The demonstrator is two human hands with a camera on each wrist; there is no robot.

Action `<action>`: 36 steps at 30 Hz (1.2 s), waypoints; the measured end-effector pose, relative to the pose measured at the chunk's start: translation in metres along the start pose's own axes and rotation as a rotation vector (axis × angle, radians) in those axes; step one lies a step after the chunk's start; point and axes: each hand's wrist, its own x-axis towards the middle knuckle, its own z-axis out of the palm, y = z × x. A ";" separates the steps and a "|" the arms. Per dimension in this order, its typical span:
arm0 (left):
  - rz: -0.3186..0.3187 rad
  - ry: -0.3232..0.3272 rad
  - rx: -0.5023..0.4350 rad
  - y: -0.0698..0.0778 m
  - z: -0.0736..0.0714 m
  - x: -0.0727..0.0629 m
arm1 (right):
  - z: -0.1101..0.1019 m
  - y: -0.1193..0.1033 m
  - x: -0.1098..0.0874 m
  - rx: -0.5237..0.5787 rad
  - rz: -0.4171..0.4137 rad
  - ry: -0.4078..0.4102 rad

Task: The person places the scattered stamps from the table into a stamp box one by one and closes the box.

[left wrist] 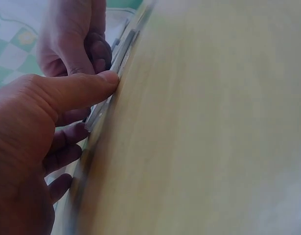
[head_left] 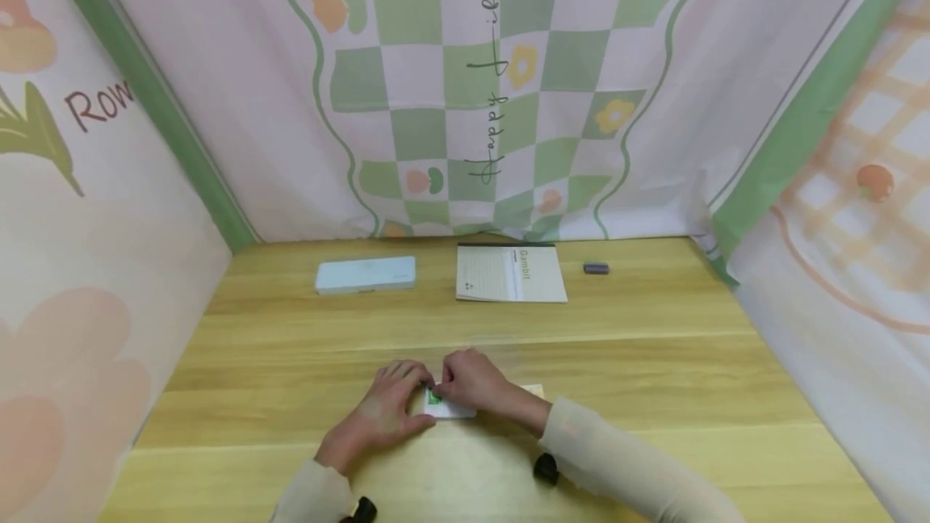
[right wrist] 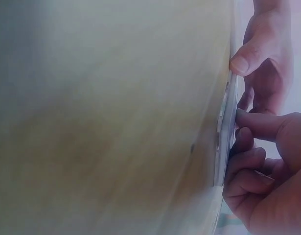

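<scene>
A small white flat piece [head_left: 456, 410] with a green patch [head_left: 434, 397] at its left end lies low over the tabletop. My left hand [head_left: 388, 406] grips that left end, thumb along the near edge and fingers at the far side. Edge-on in the left wrist view, the flat piece [left wrist: 102, 108] looks thin, with a clear rim. My right hand [head_left: 472, 378] reaches over it, fingers curled, with thumb and fingertips right at the green patch. I cannot tell whether they pinch it. In the right wrist view the right thumb [right wrist: 260, 125] meets the flat piece [right wrist: 227, 132].
Under the right wrist a pale yellowish item [head_left: 535, 390] shows partly. Along the back of the wooden table [head_left: 654, 394] lie a light blue pencil case [head_left: 366, 274], a notebook [head_left: 490, 273] and a small dark purple object [head_left: 596, 269]. Printed curtains [head_left: 479, 87] stand behind and on both sides.
</scene>
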 end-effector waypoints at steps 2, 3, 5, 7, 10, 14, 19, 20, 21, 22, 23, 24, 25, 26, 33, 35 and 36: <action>0.007 0.007 0.004 -0.001 0.001 0.000 | 0.000 0.001 0.000 0.007 -0.003 -0.002; 0.009 0.010 0.008 -0.001 0.001 0.000 | 0.000 0.001 0.000 0.013 -0.009 -0.002; 0.018 0.018 0.016 -0.001 0.001 0.000 | 0.000 0.003 0.001 0.021 -0.009 -0.005; 0.018 0.017 0.013 0.000 0.000 0.001 | -0.001 0.005 0.001 0.027 -0.007 -0.002; 0.008 0.003 0.008 0.001 0.000 0.001 | -0.003 0.009 -0.001 0.034 0.008 0.003; -0.017 -0.027 -0.007 0.003 0.000 0.001 | -0.011 0.013 -0.012 0.063 0.041 0.015; -0.006 -0.015 0.003 0.003 -0.001 0.000 | -0.026 0.022 -0.035 0.109 0.095 0.053; 0.003 -0.008 0.011 0.003 -0.001 0.000 | -0.029 0.025 -0.040 0.105 0.102 0.065; 0.011 -0.002 0.020 0.003 -0.001 -0.001 | -0.033 0.028 -0.044 0.104 0.110 0.072; 0.014 0.002 0.029 0.002 0.000 -0.001 | -0.036 0.032 -0.048 0.098 0.119 0.080; 0.019 0.005 0.033 0.002 0.000 -0.001 | -0.040 0.036 -0.052 0.097 0.132 0.084; 0.020 0.005 0.038 0.002 0.000 -0.001 | -0.043 0.040 -0.055 0.100 0.145 0.087; 0.020 0.002 0.042 0.002 0.000 -0.001 | -0.047 0.044 -0.058 0.097 0.158 0.089; 0.019 0.000 0.045 0.002 0.001 -0.001 | -0.050 0.047 -0.061 0.092 0.172 0.091; -0.001 -0.014 0.033 0.002 0.000 -0.001 | -0.067 0.066 -0.071 -0.027 0.254 0.126; -0.015 -0.017 0.018 0.003 0.000 0.000 | -0.069 0.070 -0.074 -0.093 0.243 0.128; -0.021 -0.017 0.007 0.003 -0.001 0.000 | -0.069 0.073 -0.075 -0.119 0.231 0.120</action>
